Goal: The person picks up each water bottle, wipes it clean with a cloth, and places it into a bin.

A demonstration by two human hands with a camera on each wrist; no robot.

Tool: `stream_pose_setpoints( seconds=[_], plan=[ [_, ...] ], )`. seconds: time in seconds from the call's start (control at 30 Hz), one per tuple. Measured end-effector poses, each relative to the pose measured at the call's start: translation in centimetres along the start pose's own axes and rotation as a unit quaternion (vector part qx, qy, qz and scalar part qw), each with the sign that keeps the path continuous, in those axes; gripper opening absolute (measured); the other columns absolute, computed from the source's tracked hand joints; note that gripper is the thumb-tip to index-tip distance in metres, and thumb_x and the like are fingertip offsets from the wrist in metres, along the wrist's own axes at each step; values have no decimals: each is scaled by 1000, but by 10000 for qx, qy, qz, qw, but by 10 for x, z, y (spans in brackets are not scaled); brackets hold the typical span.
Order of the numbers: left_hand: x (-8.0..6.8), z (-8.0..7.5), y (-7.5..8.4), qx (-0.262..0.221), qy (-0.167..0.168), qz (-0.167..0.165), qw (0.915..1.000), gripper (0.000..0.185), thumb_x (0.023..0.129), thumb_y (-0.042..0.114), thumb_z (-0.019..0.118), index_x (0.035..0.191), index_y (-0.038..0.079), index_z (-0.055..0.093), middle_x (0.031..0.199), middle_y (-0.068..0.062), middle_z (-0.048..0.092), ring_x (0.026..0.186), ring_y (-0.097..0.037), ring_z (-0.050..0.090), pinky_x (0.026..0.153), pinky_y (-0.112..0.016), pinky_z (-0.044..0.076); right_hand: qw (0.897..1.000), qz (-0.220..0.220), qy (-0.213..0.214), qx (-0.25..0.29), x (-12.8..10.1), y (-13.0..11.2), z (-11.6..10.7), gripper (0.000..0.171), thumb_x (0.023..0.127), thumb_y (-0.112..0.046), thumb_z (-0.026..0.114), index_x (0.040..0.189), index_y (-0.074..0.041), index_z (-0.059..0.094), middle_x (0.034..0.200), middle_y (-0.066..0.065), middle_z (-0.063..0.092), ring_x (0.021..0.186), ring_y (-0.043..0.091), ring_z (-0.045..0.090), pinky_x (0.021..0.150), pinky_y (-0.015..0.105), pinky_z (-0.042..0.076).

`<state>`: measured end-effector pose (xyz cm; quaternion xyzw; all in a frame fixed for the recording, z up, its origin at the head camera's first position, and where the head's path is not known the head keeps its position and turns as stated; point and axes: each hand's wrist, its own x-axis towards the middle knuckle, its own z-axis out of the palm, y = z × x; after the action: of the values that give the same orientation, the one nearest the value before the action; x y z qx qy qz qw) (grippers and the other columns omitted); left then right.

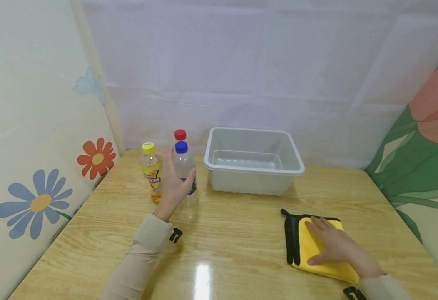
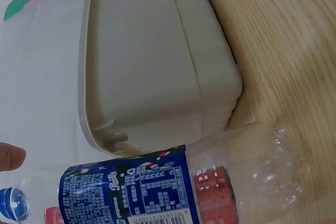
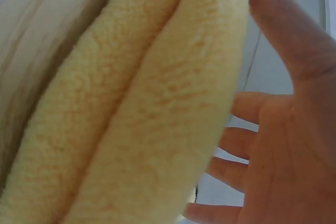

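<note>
My left hand (image 1: 174, 185) is at a clear plastic bottle with a blue cap and blue label (image 1: 184, 164), its thumb extended in front of the bottle. In the left wrist view one fingertip (image 2: 10, 157) shows apart from that bottle (image 2: 123, 187). A red-capped bottle (image 1: 180, 135) stands just behind, mostly hidden. Left of the hand is a yellow-capped bottle (image 1: 151, 171) with orange contents low down. My right hand (image 1: 333, 243) rests with spread fingers on a folded yellow cloth with black trim (image 1: 307, 250). Its thick folded edge (image 3: 157, 103) fills much of the right wrist view.
A grey-white plastic bin (image 1: 249, 181) stands at the back middle of the wooden table (image 1: 234, 233), right of the bottles. White sheeting (image 1: 241, 62) hangs behind the table. Flower-patterned panels (image 1: 39, 125) border the sides.
</note>
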<state>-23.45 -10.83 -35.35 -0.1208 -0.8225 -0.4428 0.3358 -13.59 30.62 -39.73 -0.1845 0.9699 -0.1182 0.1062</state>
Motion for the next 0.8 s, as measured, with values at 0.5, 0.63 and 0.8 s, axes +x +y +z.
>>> stream_pose_setpoints(
  seconds=[0.5, 0.63, 0.8],
  plan=[
    [0, 3, -3, 221, -254, -313, 9989, 73, 84, 14, 64, 141, 3, 20, 136, -20, 35, 124, -33, 35, 104, -49, 29, 9989, 396, -239, 81, 7, -2, 3, 108, 56, -56, 75, 134, 7, 35, 138, 36, 20, 122, 58, 17, 83, 78, 21],
    [-2, 2, -3, 81, -184, -79, 9998, 73, 82, 13, 66, 140, 1, 23, 131, -22, 38, 119, -35, 39, 100, -50, 34, 9984, 455, -322, 135, 8, -4, 2, 108, 56, -55, 76, 134, 8, 35, 138, 37, 20, 122, 58, 16, 84, 77, 22],
    [-4, -1, 1, -14, -111, 236, 9997, 74, 80, 13, 69, 138, -2, 26, 125, -25, 42, 112, -39, 44, 94, -51, 40, 9986, 443, -281, 79, 8, -5, 2, 107, 56, -56, 75, 133, 8, 36, 137, 37, 22, 121, 58, 19, 84, 76, 24]
  ],
)
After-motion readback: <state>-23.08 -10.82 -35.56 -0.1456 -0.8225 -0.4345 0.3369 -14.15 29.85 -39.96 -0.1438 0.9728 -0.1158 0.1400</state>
